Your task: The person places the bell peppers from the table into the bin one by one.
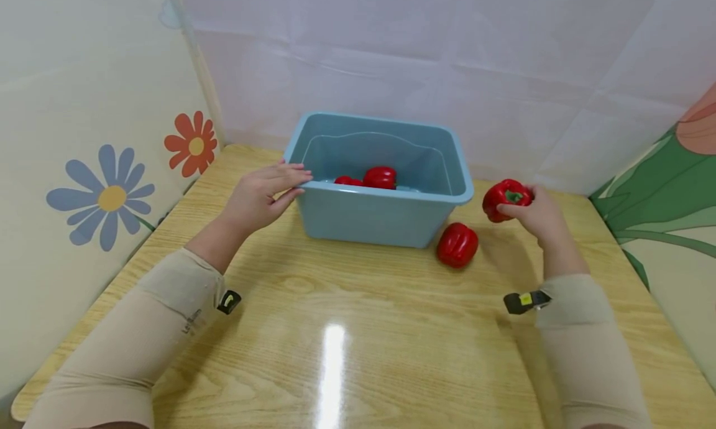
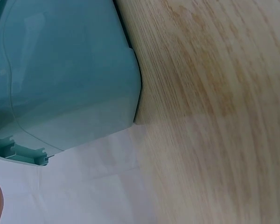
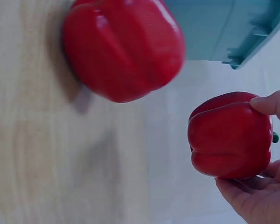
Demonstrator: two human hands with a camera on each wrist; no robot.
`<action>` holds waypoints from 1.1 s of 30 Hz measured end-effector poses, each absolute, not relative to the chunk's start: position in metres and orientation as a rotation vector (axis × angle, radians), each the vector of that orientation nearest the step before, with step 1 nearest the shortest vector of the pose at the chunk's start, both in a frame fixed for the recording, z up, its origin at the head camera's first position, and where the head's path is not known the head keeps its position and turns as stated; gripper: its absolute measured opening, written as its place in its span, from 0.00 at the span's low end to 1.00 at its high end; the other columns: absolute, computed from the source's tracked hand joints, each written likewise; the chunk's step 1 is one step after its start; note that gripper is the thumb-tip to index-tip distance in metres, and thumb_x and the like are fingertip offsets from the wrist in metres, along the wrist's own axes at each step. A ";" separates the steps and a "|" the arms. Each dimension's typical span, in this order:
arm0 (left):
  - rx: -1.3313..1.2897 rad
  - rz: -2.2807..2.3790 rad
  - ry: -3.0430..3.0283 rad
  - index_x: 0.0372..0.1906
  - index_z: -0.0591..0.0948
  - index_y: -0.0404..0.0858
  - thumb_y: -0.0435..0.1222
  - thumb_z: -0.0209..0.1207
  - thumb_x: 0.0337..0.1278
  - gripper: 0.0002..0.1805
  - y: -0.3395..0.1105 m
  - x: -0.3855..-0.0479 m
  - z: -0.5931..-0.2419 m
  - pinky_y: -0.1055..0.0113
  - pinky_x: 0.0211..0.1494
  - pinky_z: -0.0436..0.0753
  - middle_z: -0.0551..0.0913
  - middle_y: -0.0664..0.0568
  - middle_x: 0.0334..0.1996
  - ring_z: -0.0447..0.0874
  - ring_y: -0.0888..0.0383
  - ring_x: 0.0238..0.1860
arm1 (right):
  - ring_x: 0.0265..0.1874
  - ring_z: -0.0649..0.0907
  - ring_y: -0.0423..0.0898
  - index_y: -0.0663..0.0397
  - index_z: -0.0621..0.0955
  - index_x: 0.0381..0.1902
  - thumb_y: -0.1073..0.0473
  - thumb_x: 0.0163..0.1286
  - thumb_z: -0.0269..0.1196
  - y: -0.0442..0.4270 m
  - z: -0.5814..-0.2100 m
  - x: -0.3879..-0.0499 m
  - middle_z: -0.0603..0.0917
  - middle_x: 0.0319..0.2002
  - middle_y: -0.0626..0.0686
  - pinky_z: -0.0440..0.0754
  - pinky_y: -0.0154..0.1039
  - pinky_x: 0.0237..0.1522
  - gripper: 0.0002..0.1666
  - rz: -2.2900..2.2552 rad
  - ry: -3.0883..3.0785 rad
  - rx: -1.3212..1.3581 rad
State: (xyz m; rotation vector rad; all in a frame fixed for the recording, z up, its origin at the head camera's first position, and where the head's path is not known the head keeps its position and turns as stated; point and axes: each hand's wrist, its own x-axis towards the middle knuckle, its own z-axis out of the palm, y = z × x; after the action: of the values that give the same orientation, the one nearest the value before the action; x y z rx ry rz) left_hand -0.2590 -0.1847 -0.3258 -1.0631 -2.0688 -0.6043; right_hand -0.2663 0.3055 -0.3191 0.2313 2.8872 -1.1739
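Note:
In the head view my right hand (image 1: 542,214) holds a red bell pepper (image 1: 500,199) above the table, right of the blue plastic bin (image 1: 369,214). The right wrist view shows thumb and fingers gripping that pepper (image 3: 231,140) from both sides, its green stem towards the palm. Another red bell pepper (image 1: 457,245) lies on the table by the bin's front right corner. Inside the bin are red bell peppers (image 1: 380,177), partly hidden by the front wall. My left hand (image 1: 260,196) rests on the bin's front left rim, fingers fairly straight.
The bin stands on a light wooden table (image 1: 279,336), near a white sheet-covered wall (image 1: 358,62) at the back. Flower-patterned panels (image 1: 112,196) flank the table left and right.

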 end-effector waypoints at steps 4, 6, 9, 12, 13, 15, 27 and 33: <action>-1.061 -0.609 -2.070 0.48 0.82 0.35 0.26 0.67 0.42 0.21 -0.185 -0.259 -0.326 0.53 0.61 0.71 0.83 0.48 0.46 0.79 0.51 0.52 | 0.57 0.64 0.63 0.62 0.54 0.67 0.36 0.57 0.60 0.304 -0.309 -0.266 0.62 0.62 0.66 0.70 0.61 0.55 0.53 -1.211 2.906 0.215; -1.062 -0.611 -2.069 0.47 0.82 0.35 0.26 0.67 0.42 0.21 -0.186 -0.259 -0.327 0.54 0.61 0.71 0.83 0.48 0.46 0.79 0.51 0.51 | 0.57 0.64 0.63 0.62 0.53 0.68 0.36 0.57 0.60 0.304 -0.303 -0.265 0.62 0.63 0.66 0.70 0.61 0.54 0.54 -1.221 2.915 0.212; -1.064 -0.610 -2.073 0.48 0.82 0.35 0.26 0.67 0.41 0.21 -0.186 -0.260 -0.327 0.54 0.61 0.71 0.83 0.48 0.46 0.79 0.51 0.51 | 0.57 0.64 0.63 0.62 0.52 0.68 0.37 0.58 0.59 0.303 -0.294 -0.264 0.62 0.63 0.66 0.70 0.61 0.54 0.53 -1.253 2.926 0.196; -1.063 -0.603 -2.085 0.48 0.82 0.36 0.26 0.67 0.42 0.22 -0.187 -0.260 -0.326 0.55 0.62 0.70 0.82 0.48 0.47 0.79 0.51 0.52 | 0.57 0.64 0.63 0.62 0.52 0.68 0.37 0.58 0.59 0.302 -0.285 -0.263 0.61 0.63 0.66 0.70 0.60 0.54 0.52 -1.263 2.941 0.190; -1.064 -0.602 -2.089 0.48 0.82 0.36 0.26 0.67 0.42 0.22 -0.187 -0.260 -0.326 0.55 0.62 0.70 0.82 0.48 0.47 0.78 0.51 0.52 | 0.57 0.64 0.63 0.62 0.52 0.68 0.36 0.58 0.58 0.301 -0.282 -0.263 0.61 0.63 0.66 0.70 0.60 0.54 0.52 -1.265 2.943 0.187; -1.065 -0.600 -2.096 0.49 0.82 0.36 0.26 0.67 0.42 0.22 -0.187 -0.259 -0.325 0.55 0.62 0.70 0.82 0.48 0.47 0.78 0.51 0.52 | 0.57 0.64 0.62 0.61 0.52 0.68 0.36 0.59 0.58 0.300 -0.277 -0.263 0.61 0.63 0.66 0.70 0.59 0.53 0.52 -1.265 2.952 0.177; -1.079 -0.604 -2.116 0.49 0.81 0.37 0.26 0.67 0.42 0.22 -0.188 -0.261 -0.325 0.56 0.63 0.69 0.82 0.47 0.48 0.78 0.51 0.52 | 0.58 0.63 0.58 0.55 0.52 0.69 0.39 0.60 0.58 0.285 -0.250 -0.265 0.61 0.64 0.60 0.72 0.55 0.54 0.48 -1.303 2.999 0.145; -1.075 -0.610 -2.129 0.49 0.81 0.37 0.27 0.67 0.42 0.23 -0.189 -0.262 -0.325 0.57 0.64 0.68 0.82 0.46 0.48 0.78 0.51 0.53 | 0.58 0.63 0.56 0.51 0.52 0.70 0.39 0.60 0.58 0.272 -0.237 -0.266 0.61 0.65 0.58 0.72 0.54 0.55 0.47 -1.318 3.018 0.111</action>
State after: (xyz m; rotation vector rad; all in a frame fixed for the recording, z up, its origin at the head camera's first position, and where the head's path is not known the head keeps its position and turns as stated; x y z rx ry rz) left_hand -0.2618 -0.1894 -0.3245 -1.0755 -2.1288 -0.6101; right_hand -0.2657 0.2717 -0.2366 0.1106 3.0184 -1.3184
